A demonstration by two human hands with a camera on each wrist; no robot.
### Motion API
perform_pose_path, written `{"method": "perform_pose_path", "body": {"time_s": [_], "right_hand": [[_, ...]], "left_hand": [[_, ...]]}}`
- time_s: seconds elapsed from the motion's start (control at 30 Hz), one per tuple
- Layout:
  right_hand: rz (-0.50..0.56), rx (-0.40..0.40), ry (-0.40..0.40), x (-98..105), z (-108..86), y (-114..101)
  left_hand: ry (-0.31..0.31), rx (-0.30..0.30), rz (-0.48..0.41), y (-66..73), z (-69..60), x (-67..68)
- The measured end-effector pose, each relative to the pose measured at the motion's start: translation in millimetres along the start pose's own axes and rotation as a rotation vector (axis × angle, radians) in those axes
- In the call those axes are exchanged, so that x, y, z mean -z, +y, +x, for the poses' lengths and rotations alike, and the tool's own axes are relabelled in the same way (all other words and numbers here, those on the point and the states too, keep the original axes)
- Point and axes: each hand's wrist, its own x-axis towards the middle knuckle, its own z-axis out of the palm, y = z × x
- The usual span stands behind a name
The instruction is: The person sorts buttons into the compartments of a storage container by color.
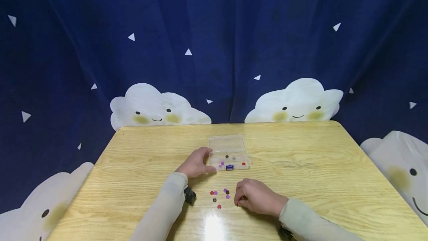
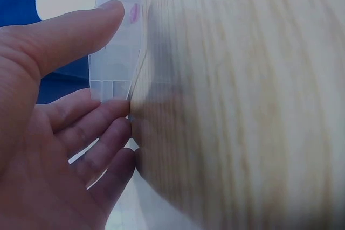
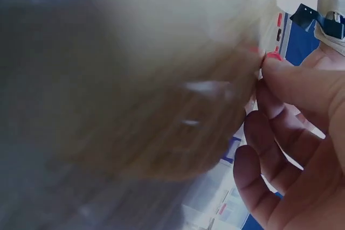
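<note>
My left hand (image 1: 197,163) holds the left end of an open clear plastic box (image 1: 227,145), its fingers at the side and its thumb at the front corner. In the left wrist view the thumb (image 2: 81,33) lies across the box's front. Several small round pieces lie inside, including a black one (image 1: 227,156) and a red one (image 1: 243,164). On the table my right hand (image 1: 257,196) pinches a small red round piece (image 3: 274,56) between thumb and index finger. Left of it lie loose red, purple and black pieces, among them a red one (image 1: 219,206).
The box's blue latch (image 1: 229,167) faces me, and its lid leans back behind the compartments. A light wooden table (image 1: 150,144) extends to both sides. A dark blue curtain (image 1: 214,47) with white clouds and triangles hangs behind it.
</note>
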Motion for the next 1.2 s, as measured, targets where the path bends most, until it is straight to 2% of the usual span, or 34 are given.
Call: {"method": "perform_pose_path", "body": {"time_s": [0.17, 0.33, 0.43, 0.63, 0.8, 1.2], "right_hand": [[0.038, -0.021, -0.016, 1, -0.2, 5], [0.145, -0.069, -0.021, 6, 0.9, 15], [0.189, -0.078, 0.007, 9, 1.2, 23], [0.208, -0.073, 0.049, 14, -0.1, 35], [0.214, -0.077, 0.119, 22, 1.1, 43], [0.240, -0.165, 0.211, 36, 1.0, 55]], "left_hand": [[-0.002, 0.000, 0.000, -0.7, 0.3, -0.4], [-0.005, 0.014, 0.005, -1.3, 1.0, 0.2], [-0.002, 0.010, 0.008, -1.1, 1.4, 0.6], [-0.008, 0.008, -0.001, -0.4, 1.6, 0.8], [-0.004, 0.000, 0.006, -0.1, 1.7, 1.5], [-0.013, 0.003, 0.018, -3.5, 2.4, 0.1]]}}
